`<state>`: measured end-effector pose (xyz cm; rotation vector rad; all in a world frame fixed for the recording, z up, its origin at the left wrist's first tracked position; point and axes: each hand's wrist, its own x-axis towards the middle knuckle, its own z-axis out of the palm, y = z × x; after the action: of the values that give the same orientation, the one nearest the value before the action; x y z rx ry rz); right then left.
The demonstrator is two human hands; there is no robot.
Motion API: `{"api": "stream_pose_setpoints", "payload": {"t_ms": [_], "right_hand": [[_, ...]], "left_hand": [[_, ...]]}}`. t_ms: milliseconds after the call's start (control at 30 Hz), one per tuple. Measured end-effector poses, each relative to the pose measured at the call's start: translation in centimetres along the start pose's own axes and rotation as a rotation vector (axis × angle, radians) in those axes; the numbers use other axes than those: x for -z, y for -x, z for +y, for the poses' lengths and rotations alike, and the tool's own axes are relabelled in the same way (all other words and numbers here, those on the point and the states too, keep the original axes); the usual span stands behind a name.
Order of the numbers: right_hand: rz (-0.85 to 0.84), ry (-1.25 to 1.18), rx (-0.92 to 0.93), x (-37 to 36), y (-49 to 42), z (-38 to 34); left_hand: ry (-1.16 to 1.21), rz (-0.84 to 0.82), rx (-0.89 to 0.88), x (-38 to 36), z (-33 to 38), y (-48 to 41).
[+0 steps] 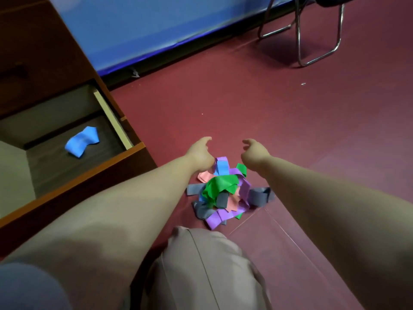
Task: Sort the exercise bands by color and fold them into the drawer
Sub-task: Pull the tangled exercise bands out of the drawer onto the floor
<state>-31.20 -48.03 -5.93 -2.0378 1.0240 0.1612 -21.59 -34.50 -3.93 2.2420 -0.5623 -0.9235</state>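
The mixed pile of exercise bands (225,191) lies on the red floor (290,130), near the open drawer (89,173), where one blue band (81,142) lies. The left hand (201,154) is at the pile's far edge; whether it grips, I cannot tell. The right hand (253,154) hovers loosely curled and holds nothing.

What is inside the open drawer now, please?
One blue band lies on the dark bottom of the drawer. The near part of the bottom is hidden behind its front panel.
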Motion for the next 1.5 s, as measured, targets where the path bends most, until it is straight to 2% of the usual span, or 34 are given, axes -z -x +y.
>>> {"api": "stream_pose_setpoints", "payload": {"t_ms": [233, 367, 567, 767, 900, 1200, 1367, 1500], "right_hand": [[0.008, -0.089, 0.196, -0.7, 2.3, -7.6], [0.001, -0.087, 0.323, -1.8, 3.9, -13.9], [-0.107, -0.105, 0.483, -8.0, 7.1, -23.2], [-0.193, 0.011, 0.524, -15.6, 8.0, -27.8], [-0.242, 0.066, 0.517, -19.9, 5.9, -29.2], [-0.337, 0.04, 0.319, -28.9, -3.2, -32.0], [-0.291, 0.129, 0.414, -31.1, -6.7, -33.1], [-0.378, 0.394, 0.493, -32.8, -7.8, -34.3]], "left_hand": [[0.045, 0.199, -0.152, 6.9, 0.2, 3.1], [0.216, 0.33, -0.172, 12.5, -0.1, 5.8], [0.244, 0.449, -0.069, 20.3, -5.6, 10.1], [0.292, 0.542, 0.11, 24.8, -13.9, 10.3], [0.286, 0.557, 0.215, 26.3, -18.6, 8.7], [0.187, 0.562, 0.354, 29.6, -26.8, 1.3], [0.158, 0.545, 0.364, 30.9, -28.4, -1.7], [0.014, 0.437, 0.335, 31.2, -28.4, -3.1]]}}
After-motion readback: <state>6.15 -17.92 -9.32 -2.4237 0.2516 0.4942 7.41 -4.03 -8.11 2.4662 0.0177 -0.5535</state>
